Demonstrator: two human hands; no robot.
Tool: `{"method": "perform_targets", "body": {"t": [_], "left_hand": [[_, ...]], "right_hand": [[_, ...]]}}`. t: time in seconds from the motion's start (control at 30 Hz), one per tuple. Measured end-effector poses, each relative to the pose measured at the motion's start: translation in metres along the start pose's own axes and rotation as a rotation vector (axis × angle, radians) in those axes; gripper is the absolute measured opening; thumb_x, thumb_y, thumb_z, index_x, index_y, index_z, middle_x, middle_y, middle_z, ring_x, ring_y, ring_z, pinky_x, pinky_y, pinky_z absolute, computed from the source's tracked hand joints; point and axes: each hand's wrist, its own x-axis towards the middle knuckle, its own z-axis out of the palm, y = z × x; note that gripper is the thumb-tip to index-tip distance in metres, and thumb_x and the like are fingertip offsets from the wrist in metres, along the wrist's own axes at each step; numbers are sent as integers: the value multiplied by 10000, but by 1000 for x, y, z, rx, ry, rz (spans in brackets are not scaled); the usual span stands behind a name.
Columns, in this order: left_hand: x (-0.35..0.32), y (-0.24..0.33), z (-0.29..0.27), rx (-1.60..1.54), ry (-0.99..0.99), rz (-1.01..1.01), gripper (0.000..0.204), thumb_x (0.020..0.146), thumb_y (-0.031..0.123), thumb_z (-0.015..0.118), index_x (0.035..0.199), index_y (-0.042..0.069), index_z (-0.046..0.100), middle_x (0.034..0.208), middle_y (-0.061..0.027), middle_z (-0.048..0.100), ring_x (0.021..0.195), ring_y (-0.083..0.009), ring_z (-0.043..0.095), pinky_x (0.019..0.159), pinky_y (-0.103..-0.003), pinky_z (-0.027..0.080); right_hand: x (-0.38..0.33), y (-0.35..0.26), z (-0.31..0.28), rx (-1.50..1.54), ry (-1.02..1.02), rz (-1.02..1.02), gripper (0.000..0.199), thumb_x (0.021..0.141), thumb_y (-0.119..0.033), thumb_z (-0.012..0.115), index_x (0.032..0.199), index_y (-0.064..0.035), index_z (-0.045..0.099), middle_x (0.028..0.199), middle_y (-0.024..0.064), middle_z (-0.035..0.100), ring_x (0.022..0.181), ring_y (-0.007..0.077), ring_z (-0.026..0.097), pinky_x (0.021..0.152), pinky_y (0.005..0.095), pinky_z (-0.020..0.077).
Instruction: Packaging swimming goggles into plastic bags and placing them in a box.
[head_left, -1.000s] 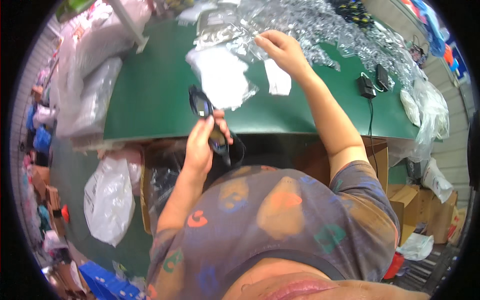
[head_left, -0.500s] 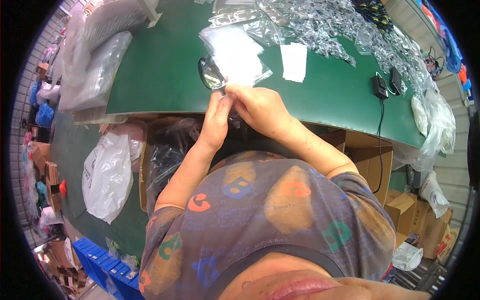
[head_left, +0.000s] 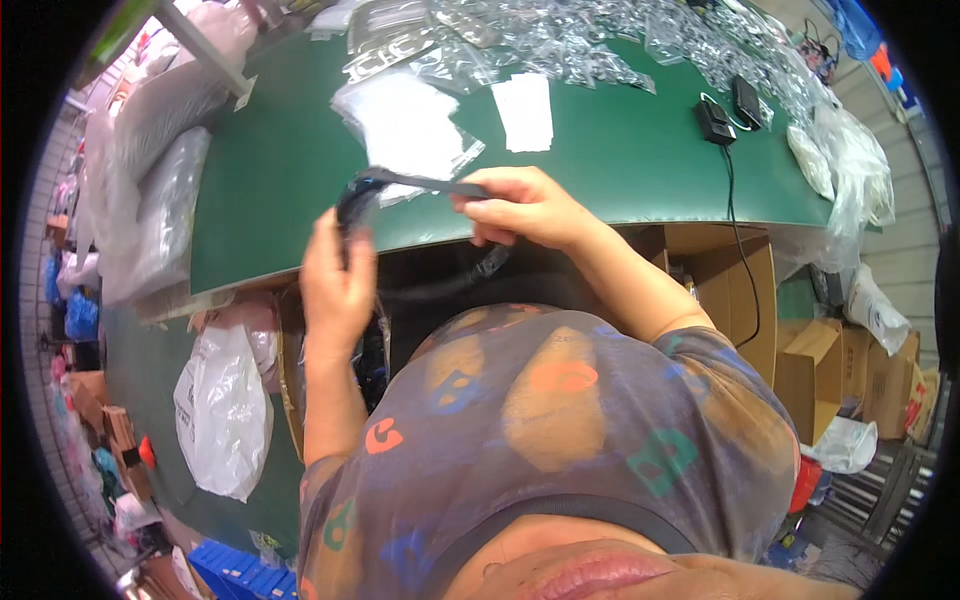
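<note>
Dark goggles, blurred by motion, are in my left hand, its fingers closed round their lower part. From the goggles a flat black strap runs taut to my right hand, which pinches it between thumb and fingers. A further dark length with a shiny piece hangs below my right hand, in front of the table edge. Beyond the goggles lies a pile of clear bags with white inserts. A stack of white paper slips is to its right.
Many small clear packets cover the back of the green table. A black adapter trails its cable over the front edge. Wrapped plastic bundles stand at the left. Cardboard boxes and a white bag are lower down.
My hands have moved apart, the left one down and leftward with the goggles. The strap is now stretched between them. The view has shifted, so the table appears further left.
</note>
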Motion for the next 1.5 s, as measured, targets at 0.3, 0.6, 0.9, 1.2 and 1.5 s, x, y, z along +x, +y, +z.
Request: {"method": "perform_targets", "body": {"t": [0.3, 0.6, 0.9, 1.2, 1.5], "left_hand": [[-45, -5, 47, -981, -413, -551, 243, 1030, 142, 575, 1237, 41, 500, 998, -65, 592, 887, -155, 621, 729, -332, 585], [-39, 13, 63, -1211, -532, -662, 416, 1023, 220, 494, 1390, 38, 420, 1052, -108, 603, 966, -215, 633, 763, -401, 591], [-33, 16, 64, -1158, -483, -751, 395, 1053, 237, 466, 1395, 41, 441, 1032, -85, 607, 931, -182, 633, 728, -356, 584], [-33, 12, 71, -1208, -462, -760, 420, 1047, 235, 481, 1422, 53, 426, 1046, -90, 616, 935, -201, 646, 726, -381, 596], [-36, 14, 72, -1225, -510, -723, 425, 1041, 237, 477, 1424, 60, 430, 1050, -87, 622, 954, -196, 633, 770, -367, 578]], "right_hand": [[-24, -19, -57, -515, 26, 25, 285, 982, -206, 680, 1194, -16, 692, 1029, 48, 712, 1007, 130, 649, 873, 300, 527], [32, -5, -225, -1916, 684, -5, 261, 915, -302, 646, 1064, -103, 727, 1057, 141, 672, 1052, 360, 659, 883, 516, 528], [10, -25, -188, -1200, 747, -373, 200, 960, -188, 673, 1089, -41, 715, 963, 43, 690, 862, 179, 674, 788, 290, 525], [4, -45, -124, -995, 754, -602, 152, 943, -140, 696, 1017, -10, 715, 921, 51, 666, 826, 163, 634, 766, 278, 508], [23, -7, -239, -1899, 692, 25, 215, 945, -275, 628, 1078, -147, 737, 1059, 102, 671, 1064, 317, 648, 933, 526, 476]]}}
